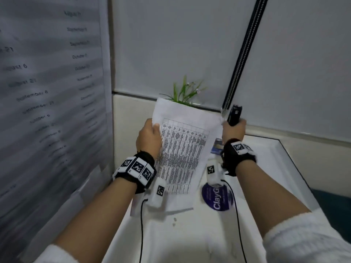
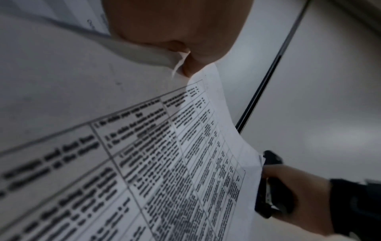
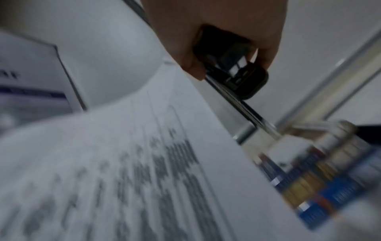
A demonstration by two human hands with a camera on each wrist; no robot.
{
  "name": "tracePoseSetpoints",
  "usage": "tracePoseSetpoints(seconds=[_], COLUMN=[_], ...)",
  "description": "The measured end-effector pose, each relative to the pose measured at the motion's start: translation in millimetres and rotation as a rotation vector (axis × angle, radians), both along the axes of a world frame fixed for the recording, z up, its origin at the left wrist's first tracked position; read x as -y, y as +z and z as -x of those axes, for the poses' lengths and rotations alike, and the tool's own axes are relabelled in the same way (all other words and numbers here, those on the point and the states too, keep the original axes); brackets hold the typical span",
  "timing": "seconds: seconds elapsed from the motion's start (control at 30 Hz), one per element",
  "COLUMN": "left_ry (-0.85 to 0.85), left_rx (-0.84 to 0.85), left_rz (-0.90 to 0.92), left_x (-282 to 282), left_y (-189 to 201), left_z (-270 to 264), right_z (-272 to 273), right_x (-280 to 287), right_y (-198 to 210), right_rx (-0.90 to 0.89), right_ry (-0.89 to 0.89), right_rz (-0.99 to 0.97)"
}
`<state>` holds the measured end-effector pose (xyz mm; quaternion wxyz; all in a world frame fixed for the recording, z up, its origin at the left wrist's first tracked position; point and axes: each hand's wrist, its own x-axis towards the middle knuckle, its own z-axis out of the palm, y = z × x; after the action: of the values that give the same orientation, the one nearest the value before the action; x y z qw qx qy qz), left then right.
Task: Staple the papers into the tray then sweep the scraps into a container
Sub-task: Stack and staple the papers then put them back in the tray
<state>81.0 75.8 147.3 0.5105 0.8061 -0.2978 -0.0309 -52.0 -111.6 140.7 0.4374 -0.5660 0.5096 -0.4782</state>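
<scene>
A stack of printed papers (image 1: 182,147) with a dense table is held up above the white desk (image 1: 190,234). My left hand (image 1: 150,137) pinches the stack's upper left edge, thumb on the front. The same papers (image 2: 185,163) fill the left wrist view, with the left thumb (image 2: 185,65) on their edge. My right hand (image 1: 233,130) grips a black stapler (image 1: 234,114) at the papers' upper right corner. The stapler (image 3: 233,68) sits in the right fist, right at the sheet's corner (image 3: 175,81). A few small scraps (image 1: 173,221) lie on the desk below.
A round blue disc (image 1: 218,198) lies on the desk under the right wrist. A small potted plant (image 1: 184,92) stands behind the papers. A large printed sheet (image 1: 47,92) covers the left wall. A blue packet (image 1: 217,147) lies near the right wrist. A black cord (image 1: 245,50) hangs down the back wall.
</scene>
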Motion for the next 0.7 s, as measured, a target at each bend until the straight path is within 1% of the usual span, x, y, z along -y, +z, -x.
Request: tracePoseSetpoints(seconds=[0.07,0.17,0.23,0.3,0.47,0.6,0.7], left_ry=[-0.02,-0.084,-0.142,-0.188,-0.26,-0.285,-0.293], left_rx=[-0.009,0.051,0.099,0.149,0.294,0.322,0.369], left_rz=[0.014,-0.018,-0.011,0.005,0.029,0.075,0.018], left_x=[10,24,33,39,45,42,37], left_y=[7,19,25,30,38,38,34], left_z=[16,45,66,86,122,139,148], right_z=[25,56,69,76,74,73,71], right_x=[-1,-8,-15,-24,-44,-55,-59], right_y=[35,75,94,109,115,113,112], right_rx=[0.113,0.259,0.34,0.38,0.4,0.427,0.453], right_ry=[-0.031,-0.057,-0.014,0.041,0.131,0.181,0.207], right_rz=[0.088,0.199,0.236,0.265,0.325,0.317,0.298])
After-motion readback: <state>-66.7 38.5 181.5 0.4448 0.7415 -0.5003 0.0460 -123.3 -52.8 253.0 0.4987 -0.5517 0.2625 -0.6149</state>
